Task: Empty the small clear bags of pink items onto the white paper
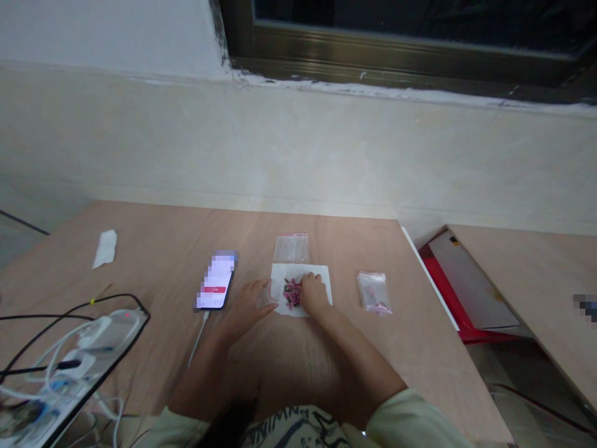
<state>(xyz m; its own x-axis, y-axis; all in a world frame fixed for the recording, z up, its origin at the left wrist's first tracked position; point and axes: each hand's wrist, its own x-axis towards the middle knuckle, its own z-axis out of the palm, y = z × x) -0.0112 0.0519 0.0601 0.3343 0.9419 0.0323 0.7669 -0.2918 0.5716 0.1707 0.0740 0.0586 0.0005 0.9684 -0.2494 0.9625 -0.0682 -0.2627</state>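
Nearest you are your two sleeves, left (180,429) and right (415,415), with one power strip (120,320) full of cables off to your left. Your two forearms reach across the desk (261,239) to a single white sheet (283,271). On it, between your hands, lies one heap of pink pieces (292,295), too small and bunched for you to count.

Your left hand (246,308) is at the sheet's left edge, thumb and fingers parted; something clear shows faintly in that gap, and you cannot tell whether it is gripped. Your right hand (314,297) rests over the sheet with its fingers curled down at the heap's right side; whether they are pinched on a piece is hidden.

The step in hand appears to be picking at the heap with your right hand. The next move calls for a light fingertip pinch, left hand steady, so nothing scatters.

About level with the sheet, you have one phone (217,281) to the left, its screen lit, and one bag with pink contents (374,292) to the right. Just beyond the sheet lies one flat clear bag (291,247); far left, one white scrap (105,248). Behind stands the wall (303,149).
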